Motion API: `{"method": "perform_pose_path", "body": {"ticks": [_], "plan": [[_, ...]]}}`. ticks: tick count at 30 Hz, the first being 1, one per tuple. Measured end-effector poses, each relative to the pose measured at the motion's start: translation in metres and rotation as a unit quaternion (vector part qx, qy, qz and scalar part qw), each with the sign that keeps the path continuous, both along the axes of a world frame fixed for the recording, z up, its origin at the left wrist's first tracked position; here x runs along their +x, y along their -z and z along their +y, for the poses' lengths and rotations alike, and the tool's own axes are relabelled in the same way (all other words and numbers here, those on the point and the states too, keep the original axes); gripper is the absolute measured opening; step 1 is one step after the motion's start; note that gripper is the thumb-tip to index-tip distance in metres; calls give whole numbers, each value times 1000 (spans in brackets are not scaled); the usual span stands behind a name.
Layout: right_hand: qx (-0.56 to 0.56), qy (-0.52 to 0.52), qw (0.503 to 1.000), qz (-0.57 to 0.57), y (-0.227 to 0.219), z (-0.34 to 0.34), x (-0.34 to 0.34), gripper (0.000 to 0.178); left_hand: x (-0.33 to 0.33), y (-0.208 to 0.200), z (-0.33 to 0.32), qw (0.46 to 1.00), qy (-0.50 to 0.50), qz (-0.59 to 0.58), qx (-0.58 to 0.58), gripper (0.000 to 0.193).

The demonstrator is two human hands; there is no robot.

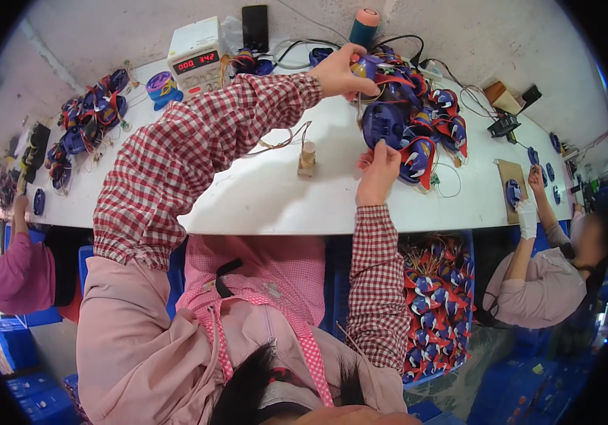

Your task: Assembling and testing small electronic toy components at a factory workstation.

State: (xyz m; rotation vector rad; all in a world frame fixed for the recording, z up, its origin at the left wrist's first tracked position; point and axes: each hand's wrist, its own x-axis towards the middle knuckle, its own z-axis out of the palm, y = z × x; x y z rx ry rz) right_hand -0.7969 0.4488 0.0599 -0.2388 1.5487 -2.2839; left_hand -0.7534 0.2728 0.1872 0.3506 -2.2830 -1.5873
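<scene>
My left hand (343, 73) reaches to the far side of the table, its fingers and thumb closed round a purple plastic piece with a yellow patch (365, 67). Nearer to me, my right hand (380, 171) pinches the lower edge of a dark blue round plastic shell (382, 123), whose inner side faces up. Both pieces lie against a pile of blue, red and white plastic assemblies (424, 127) with loose wires. How far the left-hand piece is lifted off the pile is hidden by the fingers.
A small brass-coloured cylinder on a block (307, 159) stands mid-table with a cable. Behind are a power supply (196, 53), tape rolls (163, 88), a phone (254, 28) and a cylindrical speaker (365, 27). A blue crate (469, 312) holds more assemblies. People work on both sides.
</scene>
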Motion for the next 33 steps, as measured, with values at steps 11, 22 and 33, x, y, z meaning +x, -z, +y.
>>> {"method": "perform_pose_path", "body": {"ticks": [11, 22, 33], "plan": [[-337, -128, 888, -284, -32, 46, -53, 17, 28, -61, 16, 962, -38, 221, 155, 82], [-85, -70, 981, -160, -17, 56, -33, 15, 33, -95, 11, 924, -74, 318, 201, 87], [98, -28, 991, 90, -2, 61, -14, 21, 40, -67, -8, 961, -151, 170, -161, 74]]}}
